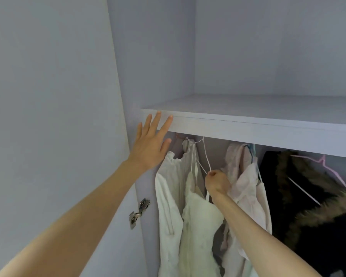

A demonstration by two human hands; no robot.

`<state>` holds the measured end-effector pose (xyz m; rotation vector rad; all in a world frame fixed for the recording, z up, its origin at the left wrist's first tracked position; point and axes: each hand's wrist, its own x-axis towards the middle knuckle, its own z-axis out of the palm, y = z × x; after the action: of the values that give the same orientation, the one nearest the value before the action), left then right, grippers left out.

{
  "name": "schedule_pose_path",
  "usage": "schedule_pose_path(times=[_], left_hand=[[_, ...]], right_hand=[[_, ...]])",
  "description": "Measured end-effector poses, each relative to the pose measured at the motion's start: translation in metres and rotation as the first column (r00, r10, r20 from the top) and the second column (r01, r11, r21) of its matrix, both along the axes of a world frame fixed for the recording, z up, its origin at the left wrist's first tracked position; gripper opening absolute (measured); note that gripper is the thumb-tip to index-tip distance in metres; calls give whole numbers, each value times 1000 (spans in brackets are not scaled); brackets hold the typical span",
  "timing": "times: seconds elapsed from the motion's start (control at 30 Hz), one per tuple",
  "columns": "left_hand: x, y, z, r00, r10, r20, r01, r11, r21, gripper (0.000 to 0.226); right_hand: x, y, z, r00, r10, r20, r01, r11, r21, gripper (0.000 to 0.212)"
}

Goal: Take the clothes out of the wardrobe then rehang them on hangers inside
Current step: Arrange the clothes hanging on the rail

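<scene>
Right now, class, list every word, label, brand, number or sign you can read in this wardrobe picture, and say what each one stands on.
None: no readable text shows anywhere.
Steel door hinge: any stamping is too small to tell.
White garments on the white wire hanger, the black fur-trimmed coat and the pale grey shelf: no labels visible.

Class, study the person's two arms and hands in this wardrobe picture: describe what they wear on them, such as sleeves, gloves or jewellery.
Both forearms are bare up to the picture's lower edge, with no sleeve in view. The left hand and the right hand wear no gloves. No watch, bracelet or ring shows on either wrist or on the fingers that can be seen.
</scene>
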<state>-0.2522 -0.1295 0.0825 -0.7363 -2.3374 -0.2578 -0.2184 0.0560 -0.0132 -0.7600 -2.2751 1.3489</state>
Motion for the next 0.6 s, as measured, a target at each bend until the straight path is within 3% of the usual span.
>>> schedule_pose_path(times=[0.2,0.6], left_hand=[[-45,-1,-5,999,-30,-44,31,999,26,56],[-82,8,-15,967,-154,-203,195,960,199,50]], right_hand=[[-50,-2,5,998,-49,-43,47,998,-31,30],[-113,-7,-39,996,-55,72,56,998,-24,29]])
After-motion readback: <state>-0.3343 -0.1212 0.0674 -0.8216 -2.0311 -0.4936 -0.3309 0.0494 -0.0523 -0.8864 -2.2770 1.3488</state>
